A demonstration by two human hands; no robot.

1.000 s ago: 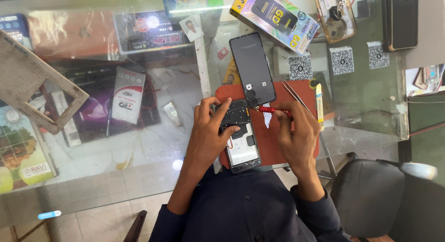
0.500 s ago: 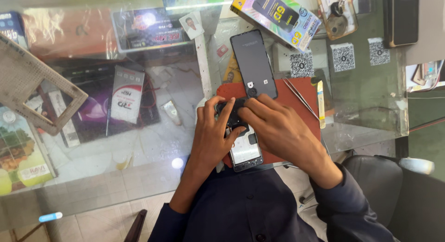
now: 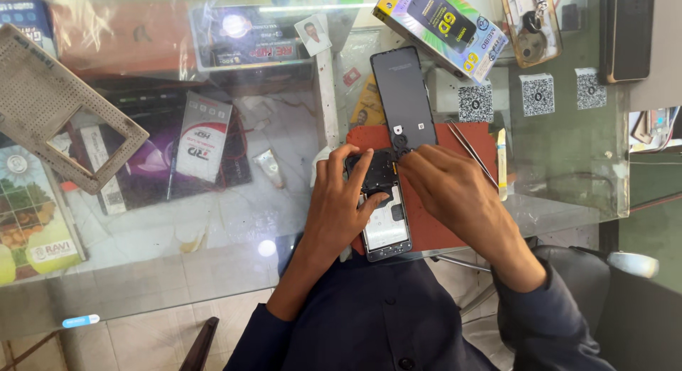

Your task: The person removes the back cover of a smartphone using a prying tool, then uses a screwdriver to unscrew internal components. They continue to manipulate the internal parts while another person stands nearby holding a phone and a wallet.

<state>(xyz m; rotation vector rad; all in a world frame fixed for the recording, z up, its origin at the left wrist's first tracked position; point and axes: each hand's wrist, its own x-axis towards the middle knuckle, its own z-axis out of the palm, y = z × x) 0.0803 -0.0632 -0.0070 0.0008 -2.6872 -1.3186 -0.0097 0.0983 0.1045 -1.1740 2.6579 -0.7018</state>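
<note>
Left hand (image 3: 348, 200) grips the opened phone (image 3: 383, 214) on the red mat (image 3: 455, 229), near the glass desk (image 3: 568, 172) front edge. Right hand (image 3: 455, 193) pinches at its top, just below the detached back cover (image 3: 405, 94); tweezers (image 3: 474, 154) lie beside, open glass to the left.

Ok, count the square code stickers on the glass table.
3. One code sticker sits just right of the detached back cover, a second further right, a third nearest the right edge. Others may be hidden under clutter.

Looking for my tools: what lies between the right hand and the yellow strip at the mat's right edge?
In the head view, thin metal tweezers lie on the red mat, between the right hand and the yellow strip.
</note>
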